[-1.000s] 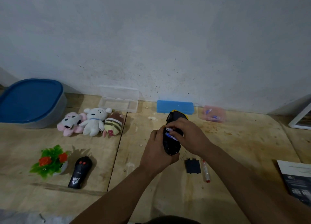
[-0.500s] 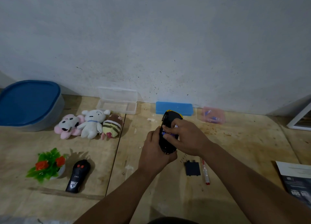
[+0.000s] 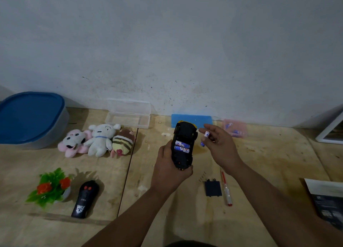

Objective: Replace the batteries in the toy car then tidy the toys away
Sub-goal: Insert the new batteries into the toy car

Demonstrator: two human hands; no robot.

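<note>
My left hand (image 3: 169, 169) grips the black toy car (image 3: 183, 144) upside down above the wooden floor, its battery bay open. Two white-and-blue batteries (image 3: 182, 147) lie side by side in the bay. My right hand (image 3: 220, 146) is just right of the car and pinches a single battery (image 3: 205, 138) between thumb and fingertips. The black battery cover (image 3: 213, 188) lies on the floor below my right wrist, with a red-tipped screwdriver (image 3: 226, 190) beside it.
Three plush toys (image 3: 98, 142) lie at the left, with a black remote (image 3: 85, 199) and a small plastic plant (image 3: 51, 188) nearer me. A blue-lidded tub (image 3: 31, 118), an open clear case (image 3: 128, 115), a blue box (image 3: 192, 119) and a pink box (image 3: 235, 129) line the wall. Booklet (image 3: 326, 200) at right.
My right hand has lifted off the car's battery bay and moved right, holding one battery. Two batteries now show in the bay. My left hand keeps its grip on the car.
</note>
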